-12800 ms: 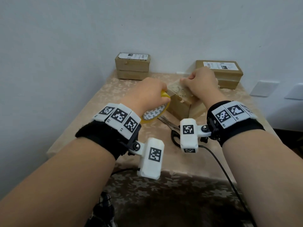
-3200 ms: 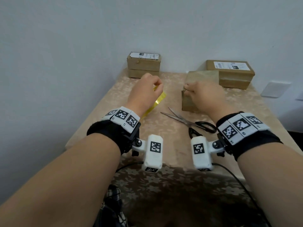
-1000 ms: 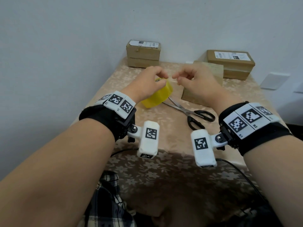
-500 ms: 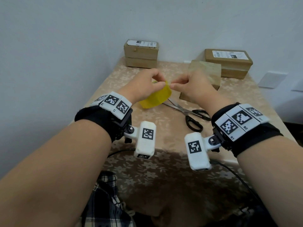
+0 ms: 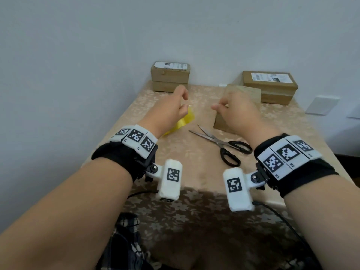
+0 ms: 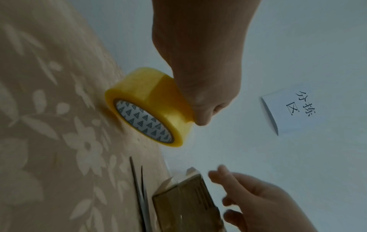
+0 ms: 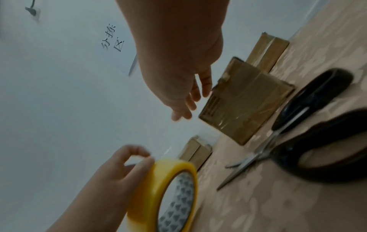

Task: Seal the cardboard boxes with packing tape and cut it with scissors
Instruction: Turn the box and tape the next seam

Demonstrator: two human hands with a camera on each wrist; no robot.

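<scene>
On the patterned surface (image 5: 175, 152), three cardboard boxes are sitting in view, and the work is looking partly done. The middle box (image 5: 243, 94), nearest the hands, is showing glossy strips of clear tape running across its faces in the right wrist view, so I judge it is at least partly sealed; whether every seam is covered cannot be told from here. The far left box (image 5: 169, 76) and the far right box (image 5: 270, 87) are standing at the back edge near the wall, each carrying a white label; the right wrist view is hinting at tape on the right one too, but their state is too small to settle.

The left hand (image 5: 171, 112) is holding the yellow tape roll (image 6: 147, 106) upright with one edge touching the surface, its fingers (image 6: 202, 109) curled over the top of the roll. In the right wrist view its thumb and forefinger are meeting in a pinch above the roll, possibly on a free end of tape, though no strip is plainly showing. The right hand (image 5: 235, 114) is hovering just in front of the middle box with loosely spread fingers (image 7: 190, 97), gripping nothing.

The scissors (image 5: 224, 145) are lying slightly parted on the surface between the two wrists, untouched. My reading is that a new length is being started, with pulling, sticking down and cutting yet to come.
</scene>
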